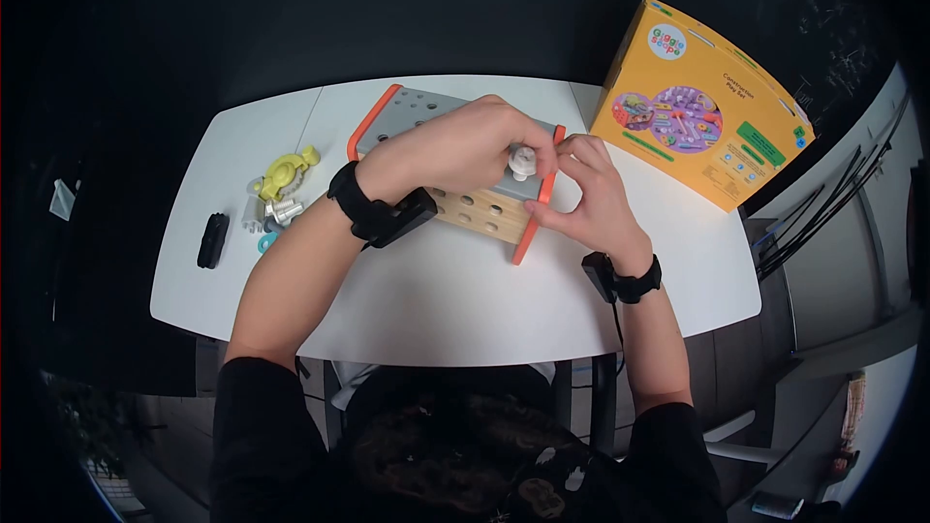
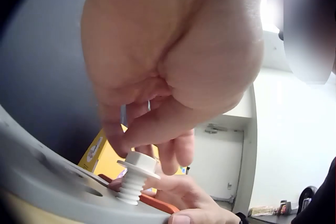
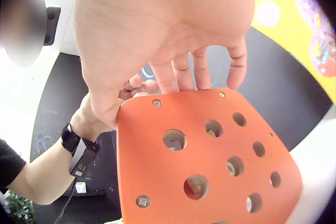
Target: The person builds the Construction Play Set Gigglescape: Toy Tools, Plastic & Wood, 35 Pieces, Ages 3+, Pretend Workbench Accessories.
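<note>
A toy workbench (image 1: 466, 205) with a grey top, holed wooden side and orange end panels (image 3: 157, 155) stands on the table. From its grey top rises a white plastic bolt (image 2: 132, 184), upright, with much of its thread showing above the surface. My left hand (image 1: 465, 140) curls over the bolt, thumb and forefinger together right at its head. At the right end, my right hand (image 1: 596, 199) grips the orange panel's upper edge. Its thumb lies at the near corner, and the other fingers reach across the top edge, partly hidden behind the panel.
A yellow construction play set box (image 1: 712, 102) stands at the back right of the white table (image 1: 436, 320). To the left lie yellow toy pieces (image 1: 284, 174), grey and white plastic parts (image 1: 281, 211), a teal ring (image 1: 266, 243) and a black case (image 1: 213, 240).
</note>
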A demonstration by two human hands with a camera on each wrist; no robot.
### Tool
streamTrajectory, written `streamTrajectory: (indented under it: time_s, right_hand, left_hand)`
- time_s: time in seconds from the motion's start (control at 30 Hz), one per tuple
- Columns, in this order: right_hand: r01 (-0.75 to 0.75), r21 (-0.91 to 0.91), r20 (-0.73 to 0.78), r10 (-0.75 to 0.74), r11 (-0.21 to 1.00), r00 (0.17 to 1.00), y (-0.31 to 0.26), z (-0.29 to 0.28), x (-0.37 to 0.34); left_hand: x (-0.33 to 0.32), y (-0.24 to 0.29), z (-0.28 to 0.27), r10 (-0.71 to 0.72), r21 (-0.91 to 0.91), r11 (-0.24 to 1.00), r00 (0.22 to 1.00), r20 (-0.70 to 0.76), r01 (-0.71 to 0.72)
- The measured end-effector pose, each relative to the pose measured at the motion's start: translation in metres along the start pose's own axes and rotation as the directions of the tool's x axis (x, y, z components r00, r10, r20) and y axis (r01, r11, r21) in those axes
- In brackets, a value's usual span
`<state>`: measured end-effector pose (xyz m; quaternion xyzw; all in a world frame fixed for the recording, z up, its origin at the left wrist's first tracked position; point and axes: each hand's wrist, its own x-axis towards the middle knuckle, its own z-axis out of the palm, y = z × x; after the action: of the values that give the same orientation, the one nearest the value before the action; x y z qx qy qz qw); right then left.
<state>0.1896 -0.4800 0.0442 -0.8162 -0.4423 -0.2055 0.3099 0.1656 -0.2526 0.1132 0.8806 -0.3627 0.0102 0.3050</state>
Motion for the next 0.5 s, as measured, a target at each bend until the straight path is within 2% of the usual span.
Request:
streamTrajectory:
  time_s: [0.07, 0.1, 0.17, 0.2, 0.27, 0.3, 0.37, 0.4, 0.47, 0.5]
  right_hand:
    - [-0.013, 0.014, -0.015, 0.014, 1.0, 1.0, -0.001, 0.0, 0.0]
    - [-0.013, 0.012, -0.016, 0.013, 1.0, 1.0, -0.001, 0.0, 0.0]
    - [0.002, 0.019, -0.018, -0.001, 1.0, 1.0, 0.0, 0.001, 0.0]
    - [0.002, 0.019, -0.017, -0.002, 1.0, 1.0, 0.001, 0.001, 0.0]
    - [0.019, 0.006, -0.011, -0.018, 1.0, 1.0, 0.002, 0.0, 0.001]
    - [0.019, 0.008, -0.01, -0.019, 1.0, 1.0, 0.002, 0.001, 0.001]
    - [0.007, 0.015, -0.021, -0.006, 1.0, 1.0, 0.001, 0.001, 0.0]
    - [0.005, 0.014, -0.019, -0.004, 1.0, 1.0, 0.001, 0.001, 0.0]
    - [0.016, 0.021, -0.034, -0.015, 1.0, 0.999, 0.0, 0.002, 0.0]
    - [0.016, 0.022, -0.034, -0.015, 1.0, 0.999, 0.001, 0.002, 0.0]
  left_hand:
    - [-0.001, 0.005, 0.003, 0.1, -0.131, 0.983, 0.978, -0.183, -0.125]
    - [-0.001, 0.006, 0.006, 0.103, -0.13, 0.983, 0.978, -0.183, -0.128]
    - [-0.002, 0.006, 0.011, 0.074, 0.169, 0.985, 0.949, -0.306, -0.022]
    - [0.0, 0.007, 0.011, 0.074, 0.168, 0.985, 0.949, -0.307, -0.022]
    - [0.001, 0.011, 0.008, -0.09, 0.345, 0.929, 0.987, -0.134, 0.132]
    - [0.001, 0.01, 0.008, -0.092, 0.345, 0.929, 0.987, -0.134, 0.134]
    - [0.0, 0.006, 0.008, -0.012, 0.236, 0.971, 0.993, -0.121, 0.04]
    - [0.0, 0.003, 0.008, -0.012, 0.233, 0.972, 0.993, -0.12, 0.04]
    - [-0.001, -0.002, 0.007, 0.105, 0.146, 0.985, 0.988, -0.112, -0.088]
    - [-0.001, -0.003, 0.005, 0.105, 0.146, 0.985, 0.988, -0.112, -0.088]
